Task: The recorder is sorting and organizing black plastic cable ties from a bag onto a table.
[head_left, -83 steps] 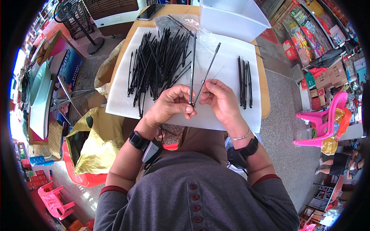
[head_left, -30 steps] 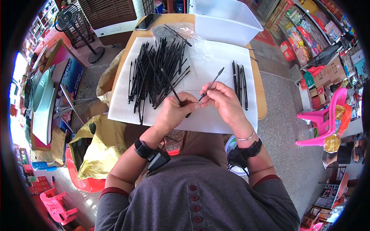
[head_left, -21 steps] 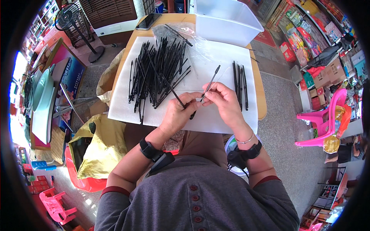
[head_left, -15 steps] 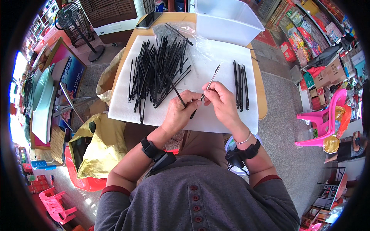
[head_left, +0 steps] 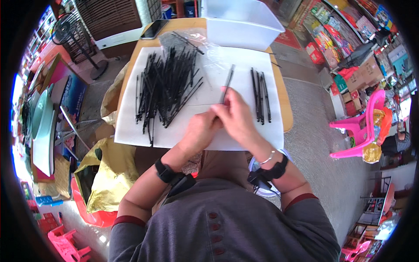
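Note:
Thin black rods (head_left: pixel 228 82) stick up out of my right hand (head_left: pixel 238 117), pressed together side by side; I cannot tell how many. The fingers of that hand are closed round their lower part. My left hand (head_left: pixel 200 132) is curled shut against the right thumb and fingers, and what it holds is hidden. A large loose pile of black rods (head_left: pixel 166 85) with small knobs lies on the white sheet (head_left: pixel 196 142) to the left. Right of my hands, several similar rods (head_left: pixel 260 96) lie side by side in a neat row.
Behind the pile are a clear plastic bag (head_left: pixel 209 48), a phone (head_left: pixel 154 29) and a translucent bin (head_left: pixel 244 32) on the wooden table (head_left: pixel 286 109). A yellow sack (head_left: pixel 113 174) stands at the left, a pink chair (head_left: pixel 362 126) at the right.
My hands have come together and turned. The rod that stuck out of my left hand toward the pile no longer shows there. The rods in my right hand now stand steeper.

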Demonstrator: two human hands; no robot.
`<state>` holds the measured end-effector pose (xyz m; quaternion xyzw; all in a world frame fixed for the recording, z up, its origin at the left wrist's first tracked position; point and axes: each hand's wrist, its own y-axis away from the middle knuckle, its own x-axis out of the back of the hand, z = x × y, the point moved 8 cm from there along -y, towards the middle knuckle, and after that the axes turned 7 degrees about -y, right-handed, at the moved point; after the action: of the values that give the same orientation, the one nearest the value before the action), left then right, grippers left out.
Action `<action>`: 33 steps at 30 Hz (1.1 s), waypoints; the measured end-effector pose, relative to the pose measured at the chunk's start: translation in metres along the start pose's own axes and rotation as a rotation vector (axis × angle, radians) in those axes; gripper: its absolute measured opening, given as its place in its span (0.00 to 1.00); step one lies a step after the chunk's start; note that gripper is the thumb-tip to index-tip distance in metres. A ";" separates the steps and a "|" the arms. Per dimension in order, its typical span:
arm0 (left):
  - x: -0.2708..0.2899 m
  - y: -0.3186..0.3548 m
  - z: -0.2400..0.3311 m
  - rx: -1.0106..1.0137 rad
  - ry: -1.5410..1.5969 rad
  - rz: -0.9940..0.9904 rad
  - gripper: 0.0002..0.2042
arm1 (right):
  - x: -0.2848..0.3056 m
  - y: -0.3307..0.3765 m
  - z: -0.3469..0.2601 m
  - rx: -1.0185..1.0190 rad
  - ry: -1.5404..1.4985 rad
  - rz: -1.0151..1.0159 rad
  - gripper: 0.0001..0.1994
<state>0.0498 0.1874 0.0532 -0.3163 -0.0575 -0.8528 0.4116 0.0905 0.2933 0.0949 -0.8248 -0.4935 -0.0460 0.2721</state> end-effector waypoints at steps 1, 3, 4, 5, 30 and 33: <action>-0.006 0.003 0.004 -0.068 -0.070 -0.068 0.13 | 0.004 -0.003 0.009 -0.156 0.006 -0.069 0.17; 0.004 0.004 0.018 -0.070 0.008 -0.027 0.13 | 0.039 -0.019 0.029 -0.164 0.216 -0.021 0.14; 0.013 0.006 0.019 -0.082 0.094 0.007 0.13 | 0.055 -0.026 0.035 -0.173 0.251 0.033 0.13; 0.020 0.007 0.013 -0.072 0.086 0.016 0.13 | 0.068 -0.033 0.046 -0.201 0.360 0.019 0.13; 0.102 0.017 -0.066 0.139 0.010 0.392 0.10 | -0.104 -0.060 0.008 -0.087 0.162 -0.277 0.19; 0.110 0.014 -0.044 0.001 -0.346 0.488 0.13 | -0.118 -0.058 0.001 0.045 0.296 -0.286 0.19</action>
<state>-0.0125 0.0897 0.0801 -0.4613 -0.0492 -0.6619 0.5888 -0.0181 0.2213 0.0766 -0.7243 -0.5609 -0.1938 0.3509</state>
